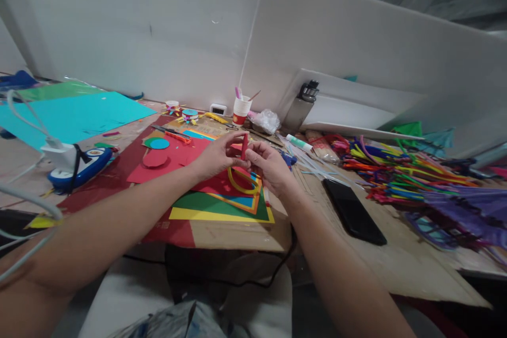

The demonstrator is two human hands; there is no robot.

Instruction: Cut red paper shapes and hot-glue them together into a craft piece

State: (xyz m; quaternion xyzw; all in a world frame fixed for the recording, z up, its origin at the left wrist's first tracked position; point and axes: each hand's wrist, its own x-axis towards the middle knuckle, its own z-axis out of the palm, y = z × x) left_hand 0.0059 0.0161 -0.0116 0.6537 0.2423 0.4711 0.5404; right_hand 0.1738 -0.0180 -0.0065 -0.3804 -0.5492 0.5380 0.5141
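your right hand (268, 163) pinches the narrow red paper strip (244, 147) upright above the stacked coloured paper sheets (216, 207), apparently to steady it, while your left hand (216, 157) curves beside it, grip unclear.

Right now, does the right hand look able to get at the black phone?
Probably yes: the black phone lies uncovered on the cardboard, just right of the right forearm. The right hand holds a red piece, though, so it may need to let go first.
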